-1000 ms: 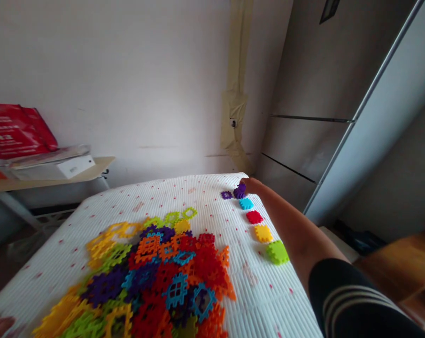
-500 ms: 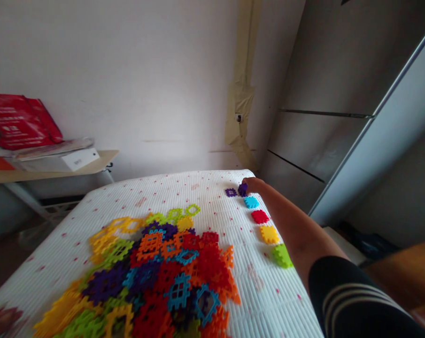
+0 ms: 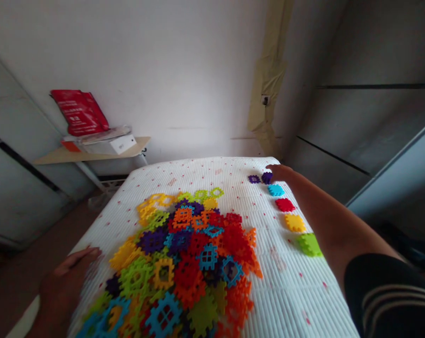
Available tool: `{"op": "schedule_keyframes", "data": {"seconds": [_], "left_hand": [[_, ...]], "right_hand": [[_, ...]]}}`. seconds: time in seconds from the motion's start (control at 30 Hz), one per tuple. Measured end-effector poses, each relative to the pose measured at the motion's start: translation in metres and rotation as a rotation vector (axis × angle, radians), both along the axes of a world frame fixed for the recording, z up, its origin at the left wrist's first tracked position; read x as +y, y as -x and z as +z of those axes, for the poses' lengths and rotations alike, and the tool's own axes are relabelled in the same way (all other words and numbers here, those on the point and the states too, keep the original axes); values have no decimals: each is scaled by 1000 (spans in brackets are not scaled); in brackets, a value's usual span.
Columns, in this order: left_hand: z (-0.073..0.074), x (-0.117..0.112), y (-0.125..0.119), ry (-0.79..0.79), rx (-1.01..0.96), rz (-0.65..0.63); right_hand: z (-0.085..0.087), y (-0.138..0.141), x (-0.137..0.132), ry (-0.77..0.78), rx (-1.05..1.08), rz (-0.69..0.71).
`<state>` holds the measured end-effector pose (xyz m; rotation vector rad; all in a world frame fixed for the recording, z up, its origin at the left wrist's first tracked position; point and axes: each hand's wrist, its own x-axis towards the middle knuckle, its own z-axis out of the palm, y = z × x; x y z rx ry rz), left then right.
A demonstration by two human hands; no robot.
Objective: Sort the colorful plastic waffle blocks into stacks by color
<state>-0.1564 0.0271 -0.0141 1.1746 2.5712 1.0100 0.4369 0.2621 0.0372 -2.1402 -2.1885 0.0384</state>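
Five sorted stacks in a row along right edge of white ribbed mat (image 3: 205, 169): green stack (image 3: 309, 244) nearest, then yellow stack (image 3: 294, 223), red stack (image 3: 284, 204), blue stack (image 3: 275, 190), purple stack (image 3: 266, 177) farthest; row's long axis running away from body, roughly parallel to outstretched right forearm. Right hand (image 3: 281, 172) at far end of row, fingertips touching purple stack from its right side; curl of fingers too small to read, grip or mere touch not distinguishable. Single flat purple tile (image 3: 253, 179) just left of purple stack, apart from it. Left hand (image 3: 65, 277) near left edge of mat, palm down, fingers spread flat, holding nothing; well apart from row. Between hands, loose heap of tiles (image 3: 187, 263): hard glossy plastic, square, toothed edges, some solid, some open lattice; orange, red, yellow, green, blue, purple mixed. Mat dotted with small red marks.
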Motion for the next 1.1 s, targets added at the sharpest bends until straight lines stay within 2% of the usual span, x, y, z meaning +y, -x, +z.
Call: {"op": "schedule_keyframes", "data": {"seconds": [0.1,0.17,0.27,0.37,0.47,0.57,0.63,0.7,0.83,0.93,1.0,1.1], "left_hand": [[7,-3,-12,-32,-212,73],[8,-3,-15,-89,-282,94],[4,-1,-14,-186,-354,81],[0,-2,-13,-262,-409,49],[-3,-3,-12,-299,-426,45],[-6,-4,-8,-301,-430,30],[-9,-4,-5,-296,-427,2],[-12,-4,-2,-304,-419,-38],[-13,-5,1,-334,-392,-78],[-14,-4,1,-345,-378,-91],[-16,-4,1,-355,-381,-102],[-19,-3,1,-355,-393,-111]], "right_hand": [[25,7,-12,-68,8,29],[40,16,-26,-142,39,93],[49,46,-57,-209,124,245],[36,99,-96,-170,195,441],[13,164,-134,-154,366,875],[-9,221,-158,-109,371,1077],[-19,244,-162,-85,283,1078],[-25,254,-157,-76,204,1004],[-27,246,-143,-84,142,859],[-21,235,-146,-127,112,766],[-15,233,-156,-142,117,762],[-9,235,-180,-72,165,873]]}}
